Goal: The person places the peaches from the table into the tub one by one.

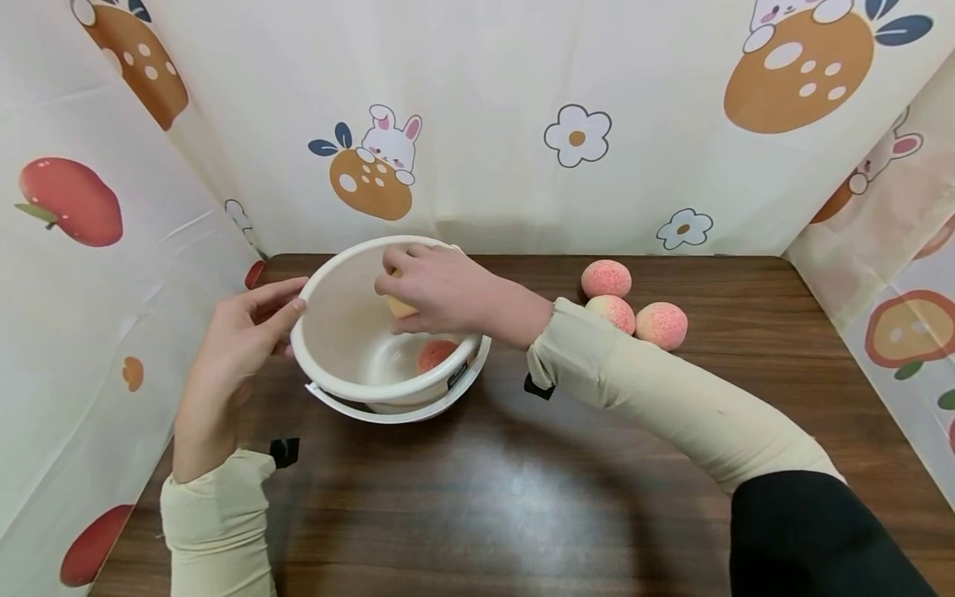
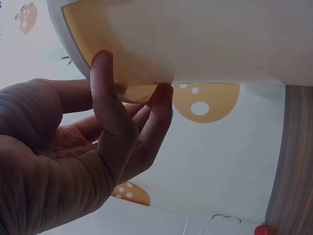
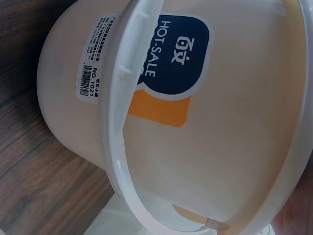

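Observation:
A white plastic bucket point(image 1: 351, 290) stands on the table, its handle point(image 1: 403, 417) lowered around its front side. With curled fingers, my left hand point(image 1: 242, 336) holds the bucket's left edge; the left wrist view shows fingertips against the outer wall. Inside the bucket's mouth, my right hand point(image 1: 443, 290) grips a yellowish peach point(image 1: 401, 308), mostly covered by the fingers. Another peach point(image 1: 435, 355), reddish, lies on the bucket's bottom. The right wrist view shows only the bucket's labelled outside point(image 3: 181, 58) and handle point(image 3: 115, 107); the right hand is hidden there.
Three pink and yellow peaches point(image 1: 662, 325) sit together on the brown wooden table point(image 1: 507, 497), right of the bucket and partly behind the right sleeve point(image 1: 642, 398). Printed curtains point(image 1: 492, 157) enclose the table at the back and sides.

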Demonstrator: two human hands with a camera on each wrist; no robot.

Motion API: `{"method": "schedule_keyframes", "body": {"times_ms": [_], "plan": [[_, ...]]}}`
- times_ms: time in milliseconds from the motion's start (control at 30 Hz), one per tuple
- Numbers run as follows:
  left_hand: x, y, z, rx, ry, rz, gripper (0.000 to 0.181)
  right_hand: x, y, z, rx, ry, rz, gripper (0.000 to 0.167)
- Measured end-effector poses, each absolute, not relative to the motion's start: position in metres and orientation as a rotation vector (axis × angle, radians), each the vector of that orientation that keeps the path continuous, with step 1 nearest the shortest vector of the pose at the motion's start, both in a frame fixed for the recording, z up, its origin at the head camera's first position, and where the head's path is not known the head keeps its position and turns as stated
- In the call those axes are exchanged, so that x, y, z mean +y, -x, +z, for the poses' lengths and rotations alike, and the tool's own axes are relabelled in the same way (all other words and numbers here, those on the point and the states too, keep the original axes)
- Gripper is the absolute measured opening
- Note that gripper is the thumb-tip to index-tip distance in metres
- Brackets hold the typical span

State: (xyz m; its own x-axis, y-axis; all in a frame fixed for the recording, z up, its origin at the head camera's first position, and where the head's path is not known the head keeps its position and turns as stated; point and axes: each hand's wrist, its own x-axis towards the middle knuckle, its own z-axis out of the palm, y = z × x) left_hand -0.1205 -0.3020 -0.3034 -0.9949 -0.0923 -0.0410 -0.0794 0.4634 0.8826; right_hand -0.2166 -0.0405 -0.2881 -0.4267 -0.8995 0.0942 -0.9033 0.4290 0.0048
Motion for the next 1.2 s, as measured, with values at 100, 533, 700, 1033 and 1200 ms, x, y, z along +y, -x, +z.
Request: {"method": "schedule_keyframes", "body": {"times_ms": [100,533,700,1033,1200], "plan": [[-0.302,0.120,-0.303,-2.684,-0.155,-1.590,0.050,-0.044,0.220,-0.289,-2.613,-1.667,0.024,0.041],[-0.304,0.118,-0.302,-2.729,-0.158,-1.543,0.052,-0.061,0.222,-0.298,-2.638,-1.832,-0.250,0.040],[-0.302,0.120,-0.302,-2.745,-0.159,-1.529,0.052,-0.064,0.224,-0.303,-2.673,-1.838,-0.294,0.040],[-0.302,0.118,-0.304,-2.727,-0.149,-1.538,0.051,-0.068,0.224,-0.306,-2.732,-1.835,-0.346,0.041],[-0.302,0.120,-0.303,-2.726,-0.139,-1.537,0.051,-0.068,0.225,-0.305,-2.766,-1.845,-0.316,0.037]]}}
